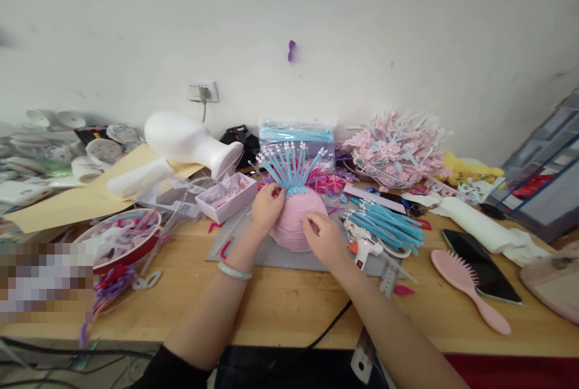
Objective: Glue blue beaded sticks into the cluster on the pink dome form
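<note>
A pink dome sits on a gray mat in the middle of the table, right in front of the person, with a fan of blue stems sticking up from its far end. The dome looks soft and fuzzy, so I think it is light and not slippery, but a hard squeeze could dent it. The blue stems look thin and bendy, and the white beads on their tips might come off if they get pulled. The best place to hold is probably low on the dome's sides, or down where the stems bunch together. The left hand is at the dome's left side, close to that bunch, with its fingers curled in near the thumb. The right hand is at the dome's right side, its thumb and finger almost closed together. I can't tell if either hand is pinching something small. Both arms reach forward from the near edge, and the left wrist wears a pale bangle.
</note>
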`<move>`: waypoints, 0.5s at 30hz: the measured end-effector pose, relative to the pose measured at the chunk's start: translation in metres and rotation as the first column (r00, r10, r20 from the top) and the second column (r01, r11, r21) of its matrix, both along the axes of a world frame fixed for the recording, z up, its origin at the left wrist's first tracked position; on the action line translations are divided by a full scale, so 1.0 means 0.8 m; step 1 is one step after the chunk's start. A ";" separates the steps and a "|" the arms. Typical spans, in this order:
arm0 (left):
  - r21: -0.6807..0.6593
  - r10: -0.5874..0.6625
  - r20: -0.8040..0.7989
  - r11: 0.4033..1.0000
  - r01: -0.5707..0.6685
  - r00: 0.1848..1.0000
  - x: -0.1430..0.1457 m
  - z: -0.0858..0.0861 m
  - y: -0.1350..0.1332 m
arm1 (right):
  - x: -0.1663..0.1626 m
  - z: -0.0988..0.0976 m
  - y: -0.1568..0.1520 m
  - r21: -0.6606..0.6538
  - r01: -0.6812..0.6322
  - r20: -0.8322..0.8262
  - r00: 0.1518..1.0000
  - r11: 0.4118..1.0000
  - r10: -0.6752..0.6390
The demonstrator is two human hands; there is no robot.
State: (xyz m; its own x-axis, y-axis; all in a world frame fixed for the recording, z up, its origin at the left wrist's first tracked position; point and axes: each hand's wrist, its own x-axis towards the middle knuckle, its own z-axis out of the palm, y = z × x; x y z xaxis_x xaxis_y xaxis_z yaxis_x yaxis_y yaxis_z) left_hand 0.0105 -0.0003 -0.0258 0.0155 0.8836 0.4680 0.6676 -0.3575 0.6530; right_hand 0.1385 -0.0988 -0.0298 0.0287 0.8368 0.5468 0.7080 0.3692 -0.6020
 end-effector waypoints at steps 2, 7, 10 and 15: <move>-0.003 0.000 -0.002 1.000 0.000 1.000 0.000 0.001 0.000 | -0.001 0.000 0.000 0.000 0.003 0.004 1.000 1.000 -0.003; -0.007 -0.005 0.010 1.000 0.005 1.000 0.000 0.000 0.000 | -0.001 0.000 0.000 0.003 0.005 0.011 1.000 1.000 -0.005; -0.005 0.002 0.009 1.000 -0.002 1.000 0.000 0.000 0.000 | 0.000 -0.002 0.001 0.002 -0.001 0.007 1.000 1.000 0.001; -0.020 0.000 0.036 1.000 0.001 0.999 0.003 0.000 0.000 | -0.001 -0.003 0.002 -0.009 -0.005 0.008 1.000 1.000 0.005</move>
